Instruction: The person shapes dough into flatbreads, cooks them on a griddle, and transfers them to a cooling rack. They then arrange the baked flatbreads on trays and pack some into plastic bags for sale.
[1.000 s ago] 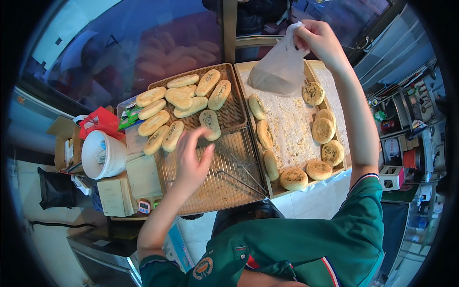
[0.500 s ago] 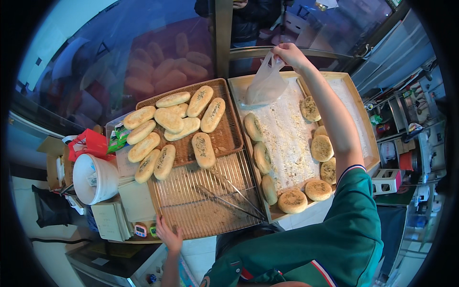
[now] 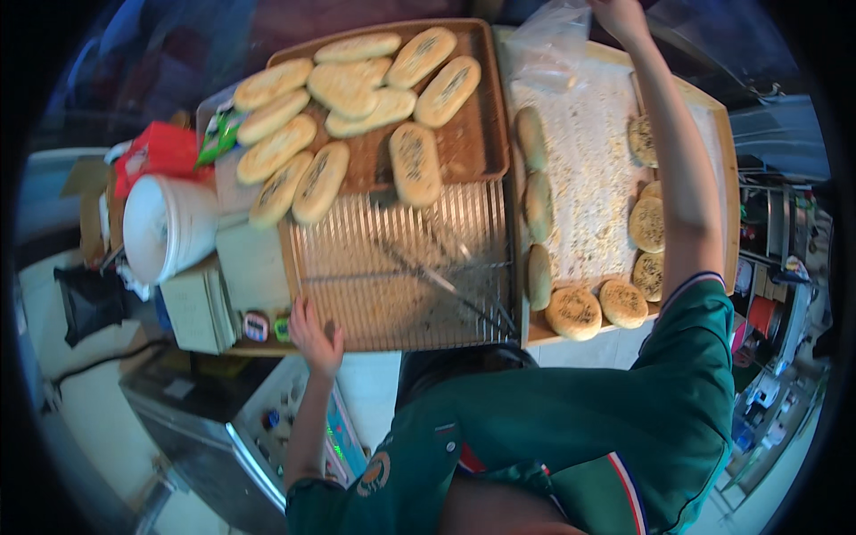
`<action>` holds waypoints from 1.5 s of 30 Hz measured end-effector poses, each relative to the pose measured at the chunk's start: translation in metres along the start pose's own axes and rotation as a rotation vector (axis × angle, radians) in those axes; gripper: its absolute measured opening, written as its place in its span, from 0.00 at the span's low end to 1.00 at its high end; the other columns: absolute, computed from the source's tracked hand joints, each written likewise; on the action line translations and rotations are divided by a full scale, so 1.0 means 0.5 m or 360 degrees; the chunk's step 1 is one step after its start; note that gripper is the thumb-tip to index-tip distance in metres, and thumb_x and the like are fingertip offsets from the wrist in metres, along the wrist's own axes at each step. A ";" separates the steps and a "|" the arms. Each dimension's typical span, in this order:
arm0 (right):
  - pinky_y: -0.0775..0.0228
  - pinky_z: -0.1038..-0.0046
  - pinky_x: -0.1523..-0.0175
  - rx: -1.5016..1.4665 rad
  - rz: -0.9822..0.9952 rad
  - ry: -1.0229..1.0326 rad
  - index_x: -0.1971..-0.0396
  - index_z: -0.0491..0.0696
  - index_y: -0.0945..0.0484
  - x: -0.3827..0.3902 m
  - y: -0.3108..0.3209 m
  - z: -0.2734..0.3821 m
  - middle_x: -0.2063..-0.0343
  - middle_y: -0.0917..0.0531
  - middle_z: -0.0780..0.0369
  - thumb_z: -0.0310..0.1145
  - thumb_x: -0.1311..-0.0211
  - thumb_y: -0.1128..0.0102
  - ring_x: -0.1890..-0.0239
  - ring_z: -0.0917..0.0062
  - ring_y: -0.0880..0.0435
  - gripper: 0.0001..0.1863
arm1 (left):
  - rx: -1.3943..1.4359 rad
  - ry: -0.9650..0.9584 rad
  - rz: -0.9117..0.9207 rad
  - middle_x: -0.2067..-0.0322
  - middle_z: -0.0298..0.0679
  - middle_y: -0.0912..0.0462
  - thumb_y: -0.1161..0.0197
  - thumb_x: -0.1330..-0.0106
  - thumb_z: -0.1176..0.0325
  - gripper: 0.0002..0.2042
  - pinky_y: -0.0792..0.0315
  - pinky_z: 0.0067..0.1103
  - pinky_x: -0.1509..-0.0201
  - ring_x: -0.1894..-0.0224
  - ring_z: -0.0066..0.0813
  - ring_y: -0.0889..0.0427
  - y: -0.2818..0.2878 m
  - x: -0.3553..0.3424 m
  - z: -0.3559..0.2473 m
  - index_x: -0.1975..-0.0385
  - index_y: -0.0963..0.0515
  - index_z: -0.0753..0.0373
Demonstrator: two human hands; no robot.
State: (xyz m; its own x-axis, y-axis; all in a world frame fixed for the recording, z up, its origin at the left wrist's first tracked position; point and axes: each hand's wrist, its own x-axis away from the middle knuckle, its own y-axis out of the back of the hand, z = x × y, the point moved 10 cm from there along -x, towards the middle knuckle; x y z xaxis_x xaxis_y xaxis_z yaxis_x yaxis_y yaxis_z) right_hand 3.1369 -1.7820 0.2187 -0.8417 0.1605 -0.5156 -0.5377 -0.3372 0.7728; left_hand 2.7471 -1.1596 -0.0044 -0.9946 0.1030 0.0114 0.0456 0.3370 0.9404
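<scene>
My right hand [image 3: 617, 16], cut off by the upper edge, is closed on the top of a thin translucent plastic bag [image 3: 546, 53]. The bag hangs over the far end of a wooden tray [image 3: 588, 178]; what it contains is unclear. Round seeded flatbreads [image 3: 573, 312] and long ones [image 3: 539, 207] line that tray's sides. At the near left corner of a wire rack [image 3: 392, 325], my left hand [image 3: 316, 341] lies with fingers extended and thumb apart, holding nothing. Metal tongs [image 3: 446, 283] lie across the rack.
Several long oval breads [image 3: 415, 165] fill a brown wicker basket [image 3: 459, 165] and spill past its left side. Left of the rack are a white bucket [image 3: 169, 230], a red bag [image 3: 162, 150], a stack of pale paper bags [image 3: 201, 308] and a small timer [image 3: 256, 325].
The view has tipped downward, so the trays sit higher in it. My right hand still holds the bag, now at the upper edge. My left hand stays at the rack's corner.
</scene>
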 end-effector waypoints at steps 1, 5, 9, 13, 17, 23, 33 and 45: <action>0.24 0.64 0.53 0.0127 -0.0159 0.0267 0.51 0.40 0.25 0.052 0.045 0.069 0.54 0.21 0.46 0.29 0.43 0.34 0.57 0.57 0.17 0.20 | 0.0004 -0.0024 0.0004 0.31 0.53 0.44 0.37 0.44 0.54 0.39 0.55 0.50 0.29 0.29 0.55 0.46 0.005 0.000 -0.004 0.34 0.41 0.68; 0.24 0.62 0.45 -0.0174 0.0363 0.0550 0.46 0.43 0.26 0.402 0.065 0.323 0.48 0.21 0.52 0.33 0.42 0.33 0.50 0.57 0.18 0.24 | 0.0112 -0.0015 0.0000 0.31 0.51 0.43 0.36 0.43 0.60 0.39 0.56 0.48 0.29 0.30 0.54 0.45 0.024 -0.012 -0.002 0.33 0.42 0.68; 0.29 0.66 0.41 0.0245 0.1406 0.0434 0.31 0.34 0.48 0.826 -0.052 0.443 0.47 0.27 0.47 0.56 0.46 0.33 0.47 0.57 0.26 0.54 | 0.0167 -0.0060 -0.0101 0.31 0.51 0.43 0.35 0.43 0.63 0.38 0.58 0.48 0.28 0.30 0.52 0.46 0.046 -0.033 0.001 0.33 0.43 0.69; 0.29 0.66 0.48 0.0380 0.1418 0.0165 0.31 0.32 0.51 0.955 -0.098 0.427 0.52 0.25 0.51 0.51 0.47 0.30 0.54 0.63 0.23 0.55 | 0.0105 -0.0063 -0.0150 0.31 0.53 0.43 0.37 0.40 0.62 0.36 0.59 0.49 0.27 0.29 0.53 0.46 0.043 -0.044 0.011 0.34 0.42 0.69; 0.26 0.68 0.60 -0.0192 0.1040 -0.0011 0.37 0.38 0.35 0.917 -0.007 0.444 0.63 0.20 0.53 0.38 0.44 0.31 0.66 0.67 0.20 0.37 | 0.0121 -0.0155 -0.0156 0.31 0.53 0.44 0.39 0.38 0.61 0.34 0.59 0.49 0.27 0.29 0.53 0.47 0.034 -0.042 0.010 0.34 0.42 0.69; 0.30 0.79 0.72 -0.0541 0.1342 -0.0891 0.47 0.41 0.21 0.762 0.135 0.283 0.75 0.17 0.63 0.31 0.40 0.35 0.78 0.86 0.26 0.21 | 0.0139 -0.0126 -0.0168 0.31 0.52 0.44 0.40 0.38 0.61 0.33 0.59 0.50 0.27 0.28 0.52 0.48 0.034 -0.036 0.020 0.35 0.40 0.68; 0.24 0.81 0.73 -0.1373 0.2083 -0.1495 0.59 0.37 0.23 0.605 -0.104 0.277 0.69 0.17 0.60 0.35 0.33 0.41 0.74 0.84 0.20 0.14 | 0.0139 -0.0088 -0.0183 0.31 0.51 0.43 0.38 0.40 0.63 0.32 0.58 0.51 0.27 0.28 0.52 0.47 0.039 -0.039 0.023 0.35 0.39 0.67; 0.15 0.78 0.68 -0.2066 0.1665 -0.1862 0.55 0.32 0.30 0.700 -0.161 0.442 0.69 0.19 0.56 0.28 0.30 0.48 0.77 0.79 0.18 0.13 | 0.0123 -0.0009 -0.0131 0.31 0.51 0.42 0.41 0.38 0.62 0.31 0.59 0.50 0.26 0.28 0.52 0.47 0.035 -0.046 0.030 0.36 0.38 0.68</action>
State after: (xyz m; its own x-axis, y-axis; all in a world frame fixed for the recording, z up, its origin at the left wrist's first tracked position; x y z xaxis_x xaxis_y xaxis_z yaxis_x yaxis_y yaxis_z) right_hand 2.8746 -1.4937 0.0580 -0.6513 -0.2754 0.7070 -0.0263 -0.9230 -0.3838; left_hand 2.7719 -1.1418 0.0066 -0.9947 0.0774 -0.0672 -0.0291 0.4155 0.9091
